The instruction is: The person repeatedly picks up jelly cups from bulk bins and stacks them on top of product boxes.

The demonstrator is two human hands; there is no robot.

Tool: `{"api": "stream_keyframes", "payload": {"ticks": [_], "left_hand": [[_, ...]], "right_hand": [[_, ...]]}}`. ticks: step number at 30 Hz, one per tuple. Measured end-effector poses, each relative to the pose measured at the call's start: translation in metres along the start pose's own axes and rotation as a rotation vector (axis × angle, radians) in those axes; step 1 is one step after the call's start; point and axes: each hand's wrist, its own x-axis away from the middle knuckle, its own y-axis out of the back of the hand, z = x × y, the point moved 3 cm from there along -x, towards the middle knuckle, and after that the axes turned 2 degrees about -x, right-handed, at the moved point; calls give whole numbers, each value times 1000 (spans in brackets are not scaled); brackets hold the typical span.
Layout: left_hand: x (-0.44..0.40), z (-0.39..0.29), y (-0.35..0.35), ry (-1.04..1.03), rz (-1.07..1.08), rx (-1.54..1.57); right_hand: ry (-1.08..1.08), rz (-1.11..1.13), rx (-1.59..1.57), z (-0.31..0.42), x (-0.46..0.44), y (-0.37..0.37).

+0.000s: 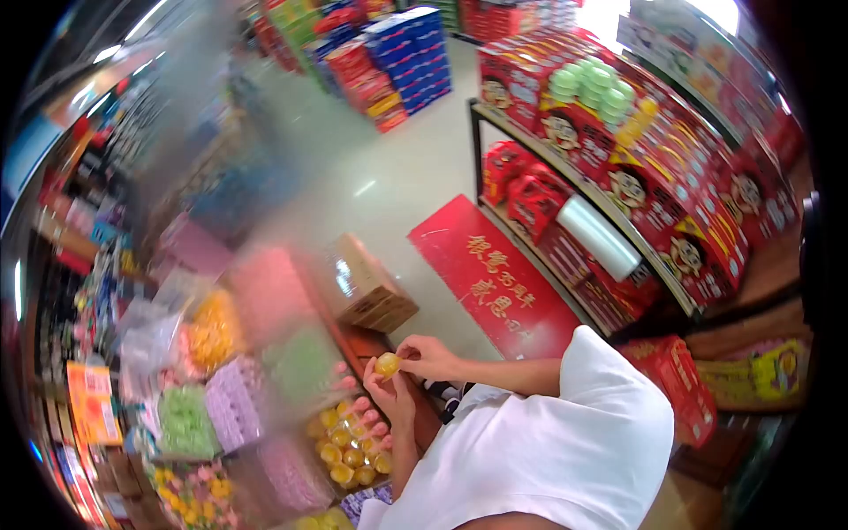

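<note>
- yellow ball [387, 365]: held up, near the yellow cluster [353, 458].
- left hand [395, 399]: fingers curled around the ball.
- right hand [427, 359]: fingers bunched at its side; pinching or not, cannot tell.
- risk: round, probably slick; a right-hand tug against slack left fingers could drop it beside the cluster.

1 L hand [394, 399] & 1 R hand [427, 359], so 2 tot. 1 held ball [388, 364], plus 10+ other balls [342, 474], too jumbled for an exact no. 1 red sign [495, 283], 1 orange sign [94, 404], 1 white roll [599, 238], 1 white top [548, 433].
</note>
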Motion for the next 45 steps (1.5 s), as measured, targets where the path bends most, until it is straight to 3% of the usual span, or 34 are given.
{"api": "stream_keyframes", "payload": {"ticks": [3,5,9,15,17,25,28,33,36,45], "left_hand": [[13,0,-41,-39,26,29],[21,-20,-65,60,101,48],[29,-24,-114,-43,273,-99],[10,-75,-214,-199,482,-182],[-2,-97,-255,-333,544,-171],[-37,-167,-464,-603,785,-66],[-39,-208,-540,-779,865,-14],[-50,-259,-647,-759,933,100],[-60,-286,-693,-816,858,84],[-99,-311,-794,-711,877,-90]], "right_hand": [[-70,-67,108,-4,22,39],[-219,-144,33,-10,37,62],[-263,-316,-30,-23,59,112],[-321,-400,-11,8,74,216],[-106,-437,-67,11,70,253],[76,-865,158,62,86,446],[63,-984,4,89,100,512],[193,-1212,286,132,109,607],[294,-1334,476,156,109,653],[309,-1423,502,165,49,751]]}}
